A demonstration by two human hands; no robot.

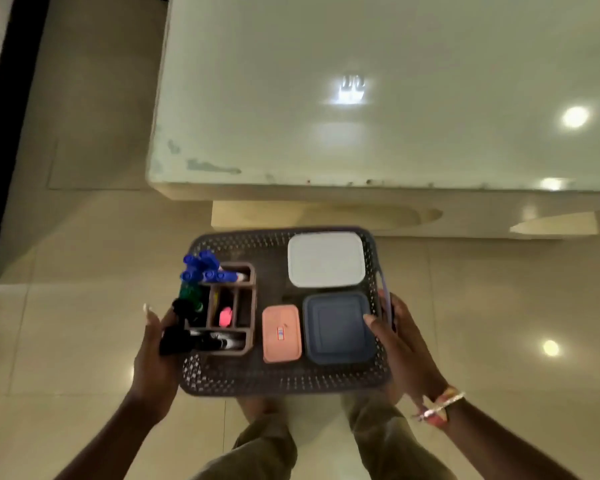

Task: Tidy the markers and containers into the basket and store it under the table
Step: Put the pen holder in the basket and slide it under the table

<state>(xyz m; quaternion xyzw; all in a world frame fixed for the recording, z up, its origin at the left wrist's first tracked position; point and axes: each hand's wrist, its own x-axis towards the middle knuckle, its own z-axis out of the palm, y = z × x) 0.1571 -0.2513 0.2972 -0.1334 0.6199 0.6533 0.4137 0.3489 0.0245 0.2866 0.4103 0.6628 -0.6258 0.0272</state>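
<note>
Glossy floor tiles (84, 323) run under a white counter (361, 98); in front of it the basket (284, 379) is held off the floor. The left hand (156, 351) has its fingers gripping the basket's left side, just beside the black markers (177, 339) and blue markers (201, 266) in a brown organizer (246, 306). The right hand (399, 341) has its fingers curled round the right rim, thumb on the blue container (340, 329). The pink container (281, 334) lies inward of that thumb and the white container (326, 259) beyond it

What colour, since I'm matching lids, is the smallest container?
Pink; the container shows best in head view.
</note>
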